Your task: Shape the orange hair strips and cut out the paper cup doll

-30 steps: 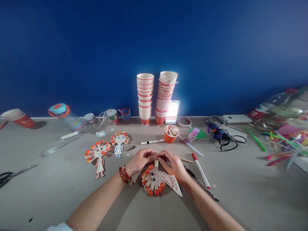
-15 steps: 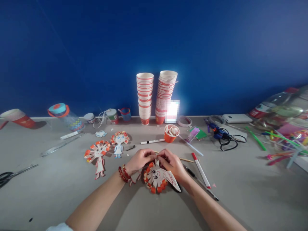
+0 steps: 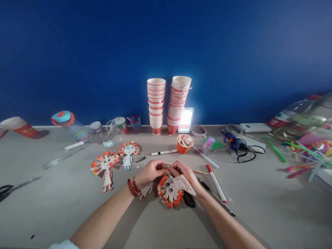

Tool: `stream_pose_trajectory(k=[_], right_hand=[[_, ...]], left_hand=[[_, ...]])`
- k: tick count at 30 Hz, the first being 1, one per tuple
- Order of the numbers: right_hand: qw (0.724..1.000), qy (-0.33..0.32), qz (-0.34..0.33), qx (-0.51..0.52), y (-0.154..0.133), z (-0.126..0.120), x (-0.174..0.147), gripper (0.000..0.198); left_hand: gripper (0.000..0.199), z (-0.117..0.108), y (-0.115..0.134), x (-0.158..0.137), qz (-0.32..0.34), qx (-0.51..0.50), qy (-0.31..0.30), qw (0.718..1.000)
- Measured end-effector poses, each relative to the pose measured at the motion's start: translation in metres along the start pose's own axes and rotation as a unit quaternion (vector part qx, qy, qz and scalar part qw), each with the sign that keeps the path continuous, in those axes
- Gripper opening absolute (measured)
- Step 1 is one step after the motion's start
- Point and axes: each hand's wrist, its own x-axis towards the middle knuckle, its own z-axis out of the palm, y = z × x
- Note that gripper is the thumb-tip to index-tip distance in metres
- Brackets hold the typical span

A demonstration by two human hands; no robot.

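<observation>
Both hands meet over the table, pinching the far edge of a paper doll head with a drawn face and curled orange-and-white strips round it. My left hand, wearing red bead bracelets, is closed on the strips at the top left. My right hand is closed close beside it, its fingertips partly hidden. A white paper piece with red drawing lies tilted against the right palm. Beneath it shows a black handle loop. Near the left wrist lies a paper cutout, partly covered.
Two finished-looking paper dolls lie to the left, with scissors farther out. Cup stacks stand by the wall, behind an orange cup of scraps. A red-capped marker and a pen lie right; a glue gun is beyond.
The doll head has shifted slightly right and turned a little, with the white piece tilting along. Both hands stay in nearly the same place, fingers still at its upper edge.
</observation>
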Motion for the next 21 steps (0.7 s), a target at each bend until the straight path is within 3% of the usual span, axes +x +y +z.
stream_pose_trajectory(k=[3, 8, 15, 21], right_hand=[[1.000, -0.007, -0.010, 0.016, -0.0028, -0.0017, -0.0008, 0.021], [0.999, -0.017, -0.002, 0.036, -0.0068, -0.0034, -0.0017, 0.021], [0.998, -0.029, 0.005, 0.054, -0.0084, -0.0061, -0.0030, 0.020], [0.998, -0.038, 0.004, 0.050, -0.0093, -0.0083, -0.0019, 0.020]], left_hand=[[0.028, -0.0007, 0.0008, -0.0003, -0.001, -0.015, -0.025, 1.000], [0.028, -0.0004, -0.0038, 0.0016, 0.016, -0.014, -0.003, 1.000], [0.030, -0.0013, -0.0013, 0.0004, 0.003, -0.002, -0.028, 1.000], [0.029, 0.0010, -0.0022, 0.0003, 0.027, 0.030, 0.002, 0.999]])
